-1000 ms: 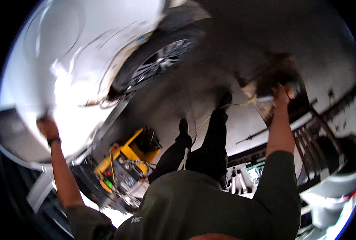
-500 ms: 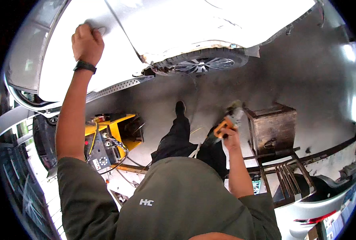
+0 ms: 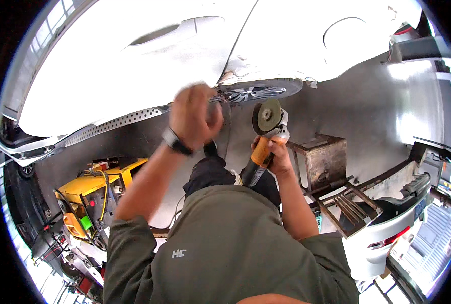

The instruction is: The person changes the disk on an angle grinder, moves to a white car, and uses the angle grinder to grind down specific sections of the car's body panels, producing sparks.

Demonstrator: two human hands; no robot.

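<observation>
My right hand is wrapped round the orange and grey body of an angle grinder, held in front of my legs. Its round disc points away from me, with a metal guard at its left side. To the left, my left hand, with a band on its wrist, hangs in the air before the white car. Nothing shows in it; its fingers are blurred but the thumb stands apart. Past the grinder, the car's wheel sits under a rough, damaged-looking arch edge.
A worn wooden and metal stool stands right of the grinder, a metal rack nearer me. At left is a yellow cart carrying equipment and cables. Another light-coloured car is behind at the right.
My left hand has come off the car's door area, moving right and toward me. The grinder has lifted and turned, so its disc now shows face-on. My view has shifted.
</observation>
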